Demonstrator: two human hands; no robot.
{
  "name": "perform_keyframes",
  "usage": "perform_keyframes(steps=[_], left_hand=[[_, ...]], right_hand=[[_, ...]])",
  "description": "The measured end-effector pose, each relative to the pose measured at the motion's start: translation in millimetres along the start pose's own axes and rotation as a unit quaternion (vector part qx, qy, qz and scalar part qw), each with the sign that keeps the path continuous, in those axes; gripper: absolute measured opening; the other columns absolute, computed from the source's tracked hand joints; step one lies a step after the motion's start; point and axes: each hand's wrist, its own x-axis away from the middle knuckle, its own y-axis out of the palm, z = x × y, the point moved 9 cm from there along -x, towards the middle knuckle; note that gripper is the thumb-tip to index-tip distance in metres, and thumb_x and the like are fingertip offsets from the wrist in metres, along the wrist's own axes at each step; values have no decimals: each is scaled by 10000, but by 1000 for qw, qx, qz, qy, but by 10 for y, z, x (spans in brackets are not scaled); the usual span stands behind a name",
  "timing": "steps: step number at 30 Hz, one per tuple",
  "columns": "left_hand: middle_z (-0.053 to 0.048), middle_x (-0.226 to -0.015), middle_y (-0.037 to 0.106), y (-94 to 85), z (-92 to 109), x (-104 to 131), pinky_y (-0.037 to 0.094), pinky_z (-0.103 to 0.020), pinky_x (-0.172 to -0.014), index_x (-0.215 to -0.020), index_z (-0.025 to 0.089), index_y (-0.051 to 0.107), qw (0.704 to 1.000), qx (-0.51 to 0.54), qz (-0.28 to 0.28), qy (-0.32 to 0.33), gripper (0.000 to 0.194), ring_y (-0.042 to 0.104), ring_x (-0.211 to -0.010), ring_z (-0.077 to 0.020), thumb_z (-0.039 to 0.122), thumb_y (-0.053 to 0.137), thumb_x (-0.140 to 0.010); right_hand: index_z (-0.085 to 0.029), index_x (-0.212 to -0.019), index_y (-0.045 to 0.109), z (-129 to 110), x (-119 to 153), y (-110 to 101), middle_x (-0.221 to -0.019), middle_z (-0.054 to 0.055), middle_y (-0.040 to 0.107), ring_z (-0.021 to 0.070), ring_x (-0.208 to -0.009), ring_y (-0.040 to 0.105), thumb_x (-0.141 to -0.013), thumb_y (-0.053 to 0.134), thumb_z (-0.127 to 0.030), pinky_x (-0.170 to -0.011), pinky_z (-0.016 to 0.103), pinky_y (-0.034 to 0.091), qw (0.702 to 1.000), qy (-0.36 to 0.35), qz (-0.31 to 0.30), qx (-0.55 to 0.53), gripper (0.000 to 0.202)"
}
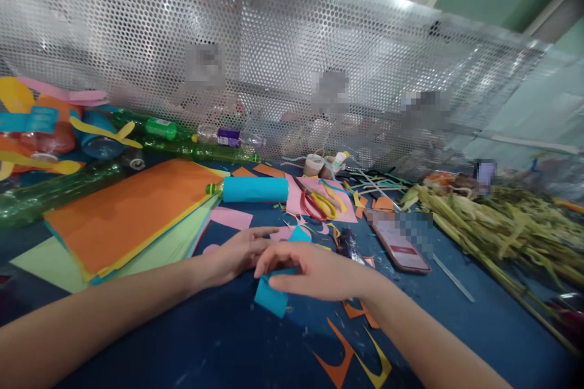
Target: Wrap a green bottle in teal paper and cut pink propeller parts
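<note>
A small piece of blue paper is at my right hand, whose thumb lies across it while the fingers curl over its upper edge. Part of the paper is hidden behind that hand. My left hand is just to the left, fingers loosely stretched toward the right hand, with nothing visible in them; some fingertips are hidden behind the right hand. Beyond both hands are pink paper scraps and another blue scrap. A bottle wrapped in blue paper lies further back.
Orange sheets top a paper stack at left, near green bottles. Red-handled scissors and yellow-handled scissors lie behind. A phone and dried husks are right. Orange cut-offs lie in front. A perforated metal screen stands behind.
</note>
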Motion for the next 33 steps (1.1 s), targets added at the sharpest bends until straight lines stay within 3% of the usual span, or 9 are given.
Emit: perform_keyframes(steps=[2,5,8,11,14,17,25,29,33], left_hand=[[-97,-1017,641,-32,-11,-13,469,-337,-809,-1243,168,436,1000,-21,3,14,608,624,-904,-208,141,653,-676],[-68,-946,639,-70,-12,-38,467,-309,-765,-1205,167,485,999,-29,12,40,569,623,-835,-177,97,629,-659],[-61,-889,649,-69,13,-35,455,-296,-764,-1128,146,550,997,-8,22,67,478,616,-823,-174,86,603,-656],[-55,-830,665,-34,54,-7,451,-285,-751,-957,132,638,995,17,33,91,322,612,-804,-183,85,584,-643],[-51,-813,671,0,107,17,436,-275,-774,-789,127,662,991,52,40,116,168,599,-827,-186,89,571,-653],[-59,-846,668,31,112,12,417,-293,-820,-763,121,655,990,74,29,114,131,580,-868,-192,93,563,-674],[-47,-868,655,-1,-50,-10,379,-352,-861,-896,152,635,997,-17,2,76,184,573,-855,-200,248,547,-765],[-44,-790,639,-26,-83,-14,404,-354,-810,-787,144,619,997,-12,-10,69,195,570,-797,-199,253,458,-772],[-60,-807,645,42,-23,25,430,-349,-772,-823,154,620,995,-27,-39,87,336,579,-829,-218,409,403,-853]], right_hand=[[-219,-1039,594,111,-34,105,-1006,15,621,138,-904,583,-762,607,-228,-760,231,447,999,28,-25,-25,277],[-219,-1045,594,265,-46,218,-924,-1,622,135,-836,589,-655,712,-215,-709,212,452,993,71,-60,-69,408],[-194,-983,615,358,-59,189,-777,-12,613,110,-697,570,-729,645,-230,-615,199,438,994,87,-44,-54,258],[-186,-884,645,399,-74,-118,-693,-7,600,110,-607,531,-818,541,-284,-552,218,402,990,82,88,71,158],[-192,-802,680,356,-3,-501,-788,30,610,143,-689,548,-806,558,-271,-623,265,413,944,54,260,196,145],[-215,-783,693,436,51,-695,-884,51,576,158,-719,543,-743,637,-307,-642,296,431,915,55,338,216,116],[-184,-745,515,692,-40,-651,-862,12,553,110,-646,537,-708,641,-335,-582,264,481,942,63,328,-42,201],[-188,-754,505,641,-46,-633,-730,-20,543,100,-600,525,-717,631,-317,-544,239,466,943,42,327,-53,184],[-206,-915,520,660,-29,-638,-723,-23,563,117,-615,542,-685,657,-288,-519,237,458,939,52,335,-62,281]])
